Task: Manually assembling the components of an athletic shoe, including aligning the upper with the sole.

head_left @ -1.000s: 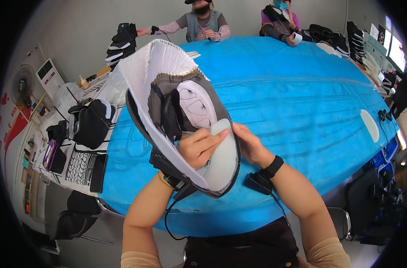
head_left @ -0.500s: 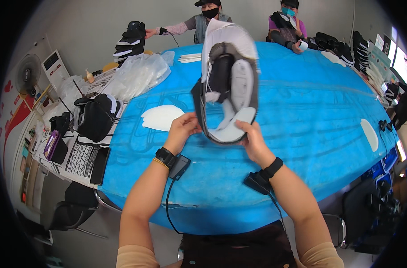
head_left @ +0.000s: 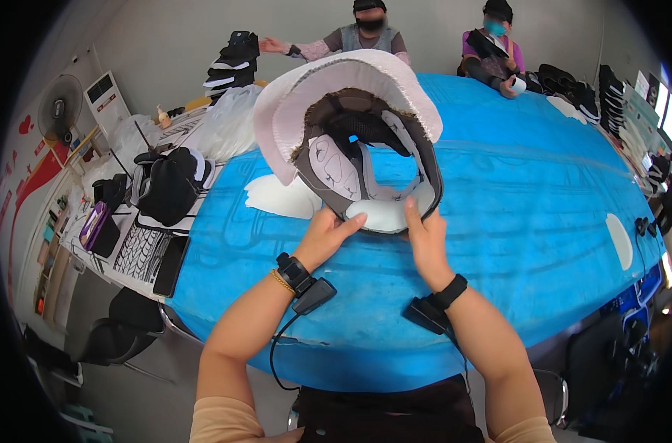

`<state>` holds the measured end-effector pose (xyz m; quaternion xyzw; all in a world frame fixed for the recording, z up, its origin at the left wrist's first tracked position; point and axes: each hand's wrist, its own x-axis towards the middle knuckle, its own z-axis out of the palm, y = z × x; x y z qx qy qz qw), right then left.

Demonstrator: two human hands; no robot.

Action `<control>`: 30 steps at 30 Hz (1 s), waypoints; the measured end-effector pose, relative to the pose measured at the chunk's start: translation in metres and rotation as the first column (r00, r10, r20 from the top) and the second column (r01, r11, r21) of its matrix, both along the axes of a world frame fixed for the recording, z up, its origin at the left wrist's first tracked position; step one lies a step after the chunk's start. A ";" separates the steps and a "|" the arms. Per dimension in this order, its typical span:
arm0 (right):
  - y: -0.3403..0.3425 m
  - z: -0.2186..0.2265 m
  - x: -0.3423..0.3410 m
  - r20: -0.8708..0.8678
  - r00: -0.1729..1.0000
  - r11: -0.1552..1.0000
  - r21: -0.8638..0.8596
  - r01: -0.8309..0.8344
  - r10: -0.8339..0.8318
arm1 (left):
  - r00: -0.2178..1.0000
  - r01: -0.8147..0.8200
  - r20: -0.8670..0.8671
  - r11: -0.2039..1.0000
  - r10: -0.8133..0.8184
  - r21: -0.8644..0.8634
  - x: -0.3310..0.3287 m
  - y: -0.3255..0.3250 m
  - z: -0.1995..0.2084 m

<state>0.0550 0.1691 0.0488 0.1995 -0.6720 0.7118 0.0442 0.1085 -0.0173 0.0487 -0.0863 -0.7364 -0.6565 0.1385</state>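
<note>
Over one blue table [head_left: 528, 221], two hands [head_left: 321, 238] [head_left: 429, 238] hold one shoe upper [head_left: 334, 164].

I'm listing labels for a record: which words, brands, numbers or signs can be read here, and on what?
No word, brand or number reads clearly.
Left wall: red heart, a plain shape; nearby red marks too blurred.
White appliance: red mark, too small.
Right-hand poster: too small.
Pad in the held upper: drawn lines, no readable words.
</note>
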 end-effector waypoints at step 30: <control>0.006 -0.009 -0.015 0.313 0.859 0.893 -0.335 -0.300 0.406 | 0.875 -0.446 -0.376 0.810 0.305 -0.380 0.015 0.003 0.030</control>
